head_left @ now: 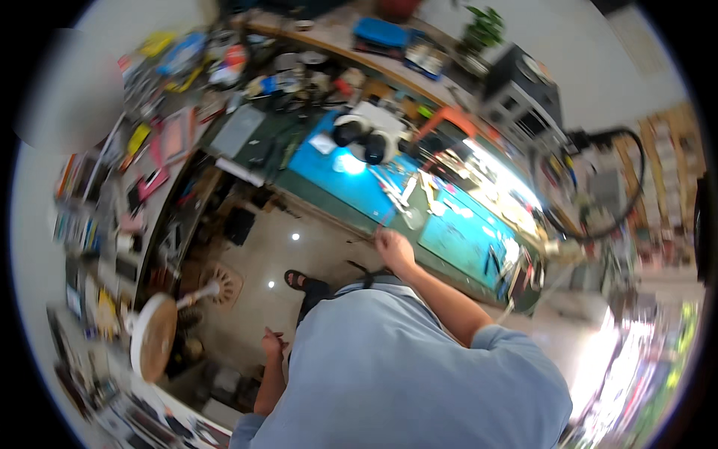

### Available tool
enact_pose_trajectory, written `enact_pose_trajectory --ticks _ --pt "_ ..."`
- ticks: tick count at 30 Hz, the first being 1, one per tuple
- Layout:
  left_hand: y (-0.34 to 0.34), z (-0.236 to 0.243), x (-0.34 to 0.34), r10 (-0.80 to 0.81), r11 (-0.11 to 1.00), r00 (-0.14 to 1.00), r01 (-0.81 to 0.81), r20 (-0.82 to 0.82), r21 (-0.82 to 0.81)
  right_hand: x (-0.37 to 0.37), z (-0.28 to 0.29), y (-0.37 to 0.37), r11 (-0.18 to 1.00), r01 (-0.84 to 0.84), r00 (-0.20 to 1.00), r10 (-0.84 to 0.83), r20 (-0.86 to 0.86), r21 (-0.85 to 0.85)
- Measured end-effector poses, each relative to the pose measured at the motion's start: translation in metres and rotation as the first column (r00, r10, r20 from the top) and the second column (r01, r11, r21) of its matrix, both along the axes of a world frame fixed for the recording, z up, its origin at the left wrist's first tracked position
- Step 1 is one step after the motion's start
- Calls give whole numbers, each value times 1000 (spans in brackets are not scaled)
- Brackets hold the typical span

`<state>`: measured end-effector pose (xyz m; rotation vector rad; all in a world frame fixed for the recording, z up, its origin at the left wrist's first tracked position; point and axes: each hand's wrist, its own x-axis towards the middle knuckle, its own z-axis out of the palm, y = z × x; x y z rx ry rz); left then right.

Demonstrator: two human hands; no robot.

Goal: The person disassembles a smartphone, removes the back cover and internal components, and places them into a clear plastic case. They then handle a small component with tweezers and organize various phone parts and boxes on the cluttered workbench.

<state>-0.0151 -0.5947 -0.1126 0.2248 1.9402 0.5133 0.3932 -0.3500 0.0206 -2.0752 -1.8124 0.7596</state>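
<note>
My right hand is at the front edge of the workbench, its fingers closed. Something thin and dark shows beside the fingertips, but blur hides what it is. Just beyond that hand lies a blue work mat with small tools and parts on it. A microscope with black eyepieces stands over this mat, its light shining down. My left hand hangs low at my side over the floor, away from the bench. Its fingers are loosely apart with nothing seen in them.
A second teal mat lies right of the microscope under a bright lamp. Farther back are a grey boxy device and a potted plant. Cluttered shelves line the left. A round stool stands low at left on the tiled floor.
</note>
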Motion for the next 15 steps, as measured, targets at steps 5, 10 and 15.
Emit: enact_pose_trajectory --ticks 5,10,15 --pt "17 -19 -62 -102 994 987 105 122 -19 148 -42 9 835 451 832 -521 189 316" --pt "33 -17 -74 -58 992 989 42 139 115 227 -64 21 811 498 787 -571 233 307" --pt "34 -30 -76 -436 890 900 432 -10 146 227 -61 51 870 440 833 -488 259 223"
